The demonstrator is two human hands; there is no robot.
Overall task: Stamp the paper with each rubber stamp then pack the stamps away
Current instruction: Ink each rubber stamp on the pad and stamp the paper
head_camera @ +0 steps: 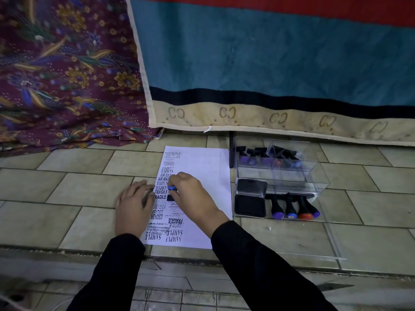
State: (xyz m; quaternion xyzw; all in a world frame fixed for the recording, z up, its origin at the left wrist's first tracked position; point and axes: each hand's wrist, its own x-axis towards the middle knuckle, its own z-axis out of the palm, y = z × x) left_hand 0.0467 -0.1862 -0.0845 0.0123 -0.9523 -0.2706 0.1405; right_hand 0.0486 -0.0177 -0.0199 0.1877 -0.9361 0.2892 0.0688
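Stamp (171, 193) upright on paper (208, 171), blue cap (172, 188) uppermost

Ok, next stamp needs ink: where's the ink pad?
Head view: the ink pad lies open right of the paper, left of the loose stamps, before the clear box.

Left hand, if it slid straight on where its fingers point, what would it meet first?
The left hand rests on the left edge of the paper; sliding on, it would likely meet the blue-topped stamp that the right hand grips.
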